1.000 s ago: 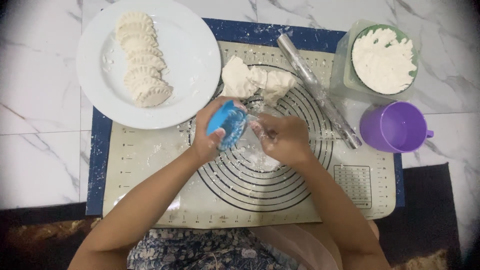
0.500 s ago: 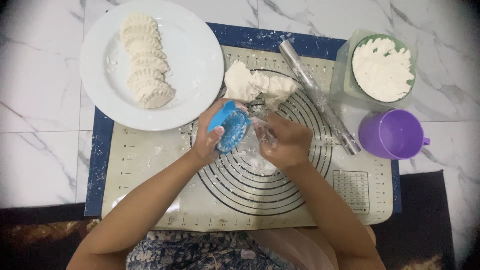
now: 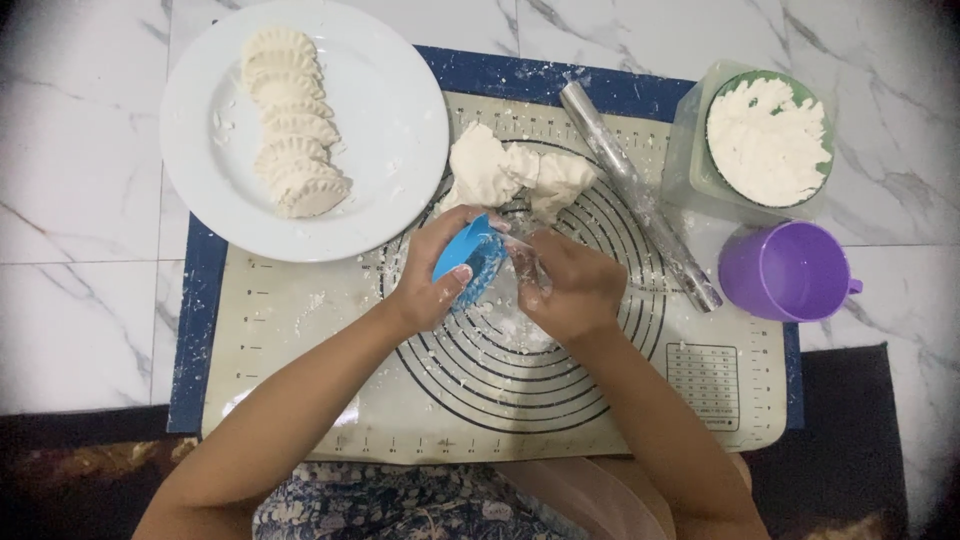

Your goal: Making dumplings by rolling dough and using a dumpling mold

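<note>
Left hand (image 3: 430, 285) clamps the rigid, light blue mould (image 3: 468, 262) by its rim; right hand (image 3: 565, 285) pinches soft, tearable dough, fingers curled.

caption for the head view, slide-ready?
Left hand holds a blue dumpling press over the pastry mat; right hand works at it.

The floor (image 3: 70, 150) was made of large white marble tiles with thin grey veins, and fine straight joints ran between the tiles. At the lower edge of the view a dark rug (image 3: 860, 450) lay on the floor, almost black on the right side and with a brownish pattern (image 3: 70, 465) on the left side. The light was soft and even and gave no hard shadows on the marble, and the corners of the view were a little darker than the middle.
</note>
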